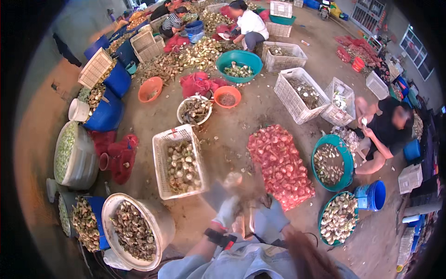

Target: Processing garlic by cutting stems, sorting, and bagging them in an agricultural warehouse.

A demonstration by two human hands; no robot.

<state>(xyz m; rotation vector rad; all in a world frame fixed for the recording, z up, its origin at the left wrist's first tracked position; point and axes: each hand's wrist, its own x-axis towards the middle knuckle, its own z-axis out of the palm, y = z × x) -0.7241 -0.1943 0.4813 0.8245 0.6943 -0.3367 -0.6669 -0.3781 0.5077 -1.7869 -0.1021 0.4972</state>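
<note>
My left hand, in a pale glove, is smeared by motion in front of my body. Next to it is a blurred flat grey shape that I cannot identify. My right hand, in a light blue-grey glove, is closed near a small dark brown piece, too unclear to name. Beyond my hands is a blurred pale round object, perhaps a bulb. A white plastic crate stands ahead to the left, partly filled with pale bulbs. Ahead right lies a red mesh sack packed with bulbs.
A large white tub of brownish bulbs stands at near left. Teal basins and a blue bucket are at right, beside a seated person. Farther off are crates, bowls and other people among heaps.
</note>
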